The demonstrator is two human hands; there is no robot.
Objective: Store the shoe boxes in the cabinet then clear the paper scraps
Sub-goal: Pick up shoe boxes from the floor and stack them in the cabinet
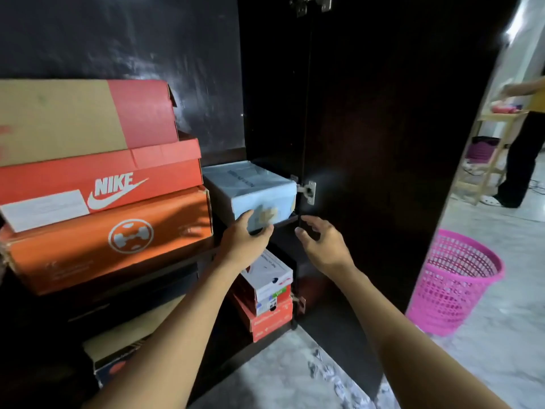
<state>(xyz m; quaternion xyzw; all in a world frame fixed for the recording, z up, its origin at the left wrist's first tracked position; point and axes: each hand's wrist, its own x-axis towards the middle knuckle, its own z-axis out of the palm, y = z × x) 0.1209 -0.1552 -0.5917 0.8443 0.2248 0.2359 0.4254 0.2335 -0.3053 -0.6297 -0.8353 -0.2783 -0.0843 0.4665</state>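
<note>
Left hand [246, 233] grips the lower front corner of a pale blue box [253, 187], thumb on the front face and fingers curled under the edge. Right hand [321, 243], at 3 o'clock from the left, is open and holds nothing, its fingers spread and loosely bent, apart from the box and just beside the edge of the open door [383, 143].

The blue box sits on a shelf [287, 221] inside the dark cabinet [271, 84], with a metal hinge [308, 190] at its 3 o'clock. At 9 o'clock from it is a stack of three boxes: an orange box [88, 246] at the bottom, a red Nike box [118, 184] on it, and a red-and-tan box [88, 119] on top. At 6 o'clock, one level down, a white box [271, 276] rests on a red box [271, 320].

Paper scraps [327, 376] lie on the marbled floor [486, 364] at 6 o'clock from the right hand. A pink mesh basket [454, 284] stands on the floor at 4 o'clock. Another person [522, 160] stands far off at 2 o'clock.
</note>
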